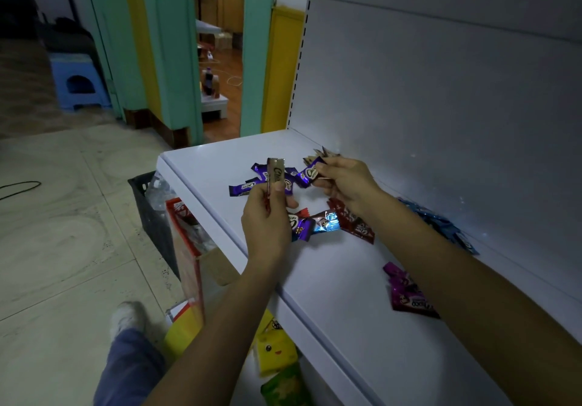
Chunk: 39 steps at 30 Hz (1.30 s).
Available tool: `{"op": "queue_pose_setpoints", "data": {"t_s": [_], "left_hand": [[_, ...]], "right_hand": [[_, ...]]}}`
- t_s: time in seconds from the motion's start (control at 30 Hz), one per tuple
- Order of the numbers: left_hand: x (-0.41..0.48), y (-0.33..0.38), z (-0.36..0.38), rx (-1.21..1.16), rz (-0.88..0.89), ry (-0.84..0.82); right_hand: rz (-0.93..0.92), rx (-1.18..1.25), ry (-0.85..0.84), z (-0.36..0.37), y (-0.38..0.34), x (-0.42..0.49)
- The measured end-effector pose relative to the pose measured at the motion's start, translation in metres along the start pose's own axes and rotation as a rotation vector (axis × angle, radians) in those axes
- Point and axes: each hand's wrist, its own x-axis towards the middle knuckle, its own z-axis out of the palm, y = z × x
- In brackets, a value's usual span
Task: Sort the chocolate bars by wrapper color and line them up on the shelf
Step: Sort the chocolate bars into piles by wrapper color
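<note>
Over the white shelf [201, 166], the left hand [267, 219] pinches a tan bar [276, 174] and the right hand [345, 182] a purple bar [308, 175], each best laid squarely beside its own colour.

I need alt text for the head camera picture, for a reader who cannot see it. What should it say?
Over a white shelf, the left hand holds a beige chocolate bar upright and the right hand pinches a purple bar. More purple bars, red bars, blue bars and pink bars lie on the shelf near the hands.
</note>
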Motion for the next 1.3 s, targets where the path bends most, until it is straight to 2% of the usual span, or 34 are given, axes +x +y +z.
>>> {"op": "queue_pose_setpoints", "data": {"t_s": [0.17,0.23,0.33,0.4,0.5,0.53,0.6,0.67,0.73,0.8,0.9,0.97,1.07,1.17,1.3], "left_hand": [[0.0,0.0,-0.001,-0.077,-0.011,0.048],[0.001,0.0,0.0,-0.068,0.01,0.045],[0.002,-0.001,0.0,-0.061,0.024,0.029],[0.003,-0.002,0.001,-0.04,0.035,0.034],[0.005,-0.003,0.001,-0.034,0.042,0.031],[0.005,-0.003,0.002,-0.03,0.042,0.02],[0.005,-0.004,0.001,0.003,0.052,-0.019],[0.003,-0.003,0.001,0.035,0.061,-0.071],[0.002,-0.003,0.002,0.057,0.049,-0.112],[0.001,-0.002,0.002,0.067,0.016,-0.125],[0.0,-0.001,0.001,0.036,0.003,-0.126],[0.0,-0.001,0.0,0.038,0.017,-0.131],[0.001,-0.003,0.001,0.047,0.042,-0.123],[0.003,-0.004,0.002,0.045,0.048,-0.114],[0.005,-0.005,0.003,0.052,0.056,-0.118]], "right_hand": [[-0.059,-0.266,-0.016,0.026,0.014,0.022],[-0.16,-0.372,-0.007,0.037,0.017,0.027],[-0.351,-0.665,0.057,0.043,0.022,0.034],[-0.399,-0.719,0.081,0.042,0.022,0.034],[-0.404,-0.486,0.059,0.039,0.013,0.02],[-0.358,-0.355,-0.002,0.037,0.008,0.012],[-0.225,-0.114,-0.228,0.029,0.0,-0.005],[-0.2,-0.051,-0.42,0.019,-0.001,-0.019],[-0.203,-0.061,-0.458,0.011,0.004,-0.022],[-0.138,0.059,-0.353,0.005,0.005,-0.018],[-0.052,0.285,-0.076,-0.015,0.003,0.003],[-0.089,0.127,0.141,-0.028,0.004,0.022],[-0.215,-0.295,0.367,-0.037,0.007,0.047],[-0.271,-0.522,0.4,-0.037,0.01,0.064],[-0.248,-0.795,0.242,-0.032,0.027,0.078]]}}
